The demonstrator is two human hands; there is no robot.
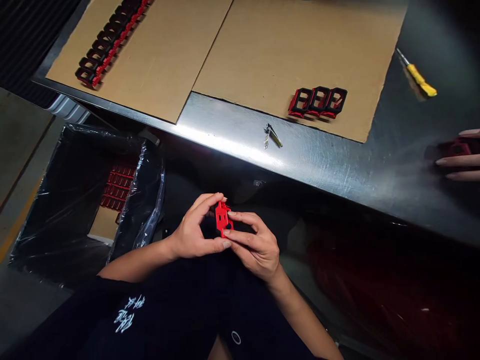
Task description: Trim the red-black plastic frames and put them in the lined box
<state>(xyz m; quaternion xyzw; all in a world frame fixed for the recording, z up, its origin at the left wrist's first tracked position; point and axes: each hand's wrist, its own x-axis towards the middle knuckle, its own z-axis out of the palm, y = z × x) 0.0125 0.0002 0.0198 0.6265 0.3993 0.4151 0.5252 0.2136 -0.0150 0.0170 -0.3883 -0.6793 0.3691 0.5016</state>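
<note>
A person held a small red piece with square holes (221,218) between two bare hands, just short of the near edge of a shiny metal worktop (225,129). The left hand (198,224) had its grip closed on the piece, fingers at the top and thumb at the bottom, while the right hand (258,245) pinched its side. On the worktop, three black-and-red open frames (318,103) stood in a short row on a brown cardboard sheet (292,45), near small metal bits (273,136) and a yellow-handled tool (418,77). A longer row of black-and-red frames (101,56) lined another cardboard sheet (161,60). At the far right, a co-worker's hand (465,161) rested on a dark red object (455,148).
</note>
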